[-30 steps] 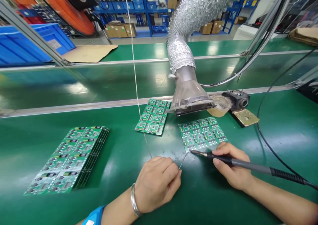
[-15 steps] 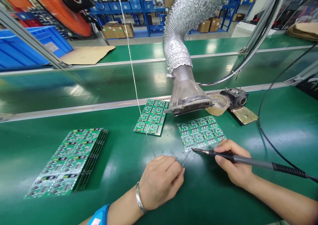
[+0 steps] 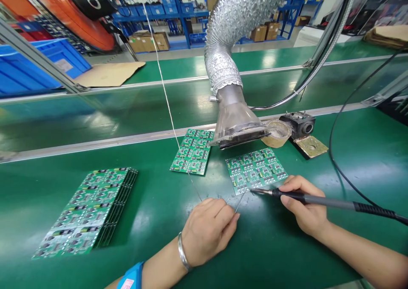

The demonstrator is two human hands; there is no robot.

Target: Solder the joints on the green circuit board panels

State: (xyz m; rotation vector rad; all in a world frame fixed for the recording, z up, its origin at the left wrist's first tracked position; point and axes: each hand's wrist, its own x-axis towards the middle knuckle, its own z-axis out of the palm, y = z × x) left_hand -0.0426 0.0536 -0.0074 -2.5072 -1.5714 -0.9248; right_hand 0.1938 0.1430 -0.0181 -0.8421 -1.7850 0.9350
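Note:
My right hand (image 3: 306, 204) is closed around a soldering iron (image 3: 331, 202), its tip at the near edge of a green circuit board panel (image 3: 256, 170). Pinched in my left hand (image 3: 210, 229) is a thin solder wire (image 3: 240, 202), whose end reaches the same edge, just left of the iron's tip. The wire's other side runs up from behind the hand as a pale strand (image 3: 162, 80). Another board panel (image 3: 193, 151) lies a little to the left, beyond my left hand. A stack of similar panels (image 3: 86, 208) stands further left.
A fume extractor nozzle (image 3: 239, 125) on a silver duct hangs just beyond the panel. Behind it to the right are a small round tub (image 3: 276, 134) and an iron stand (image 3: 299, 125) with a sponge tray (image 3: 311, 146). The iron's black cable (image 3: 333, 148) curves along the right.
The iron's tip has shifted slightly right along the panel's near edge, along with my right hand. My left hand stays nearly in place with the solder wire. The camera view has shifted slightly.

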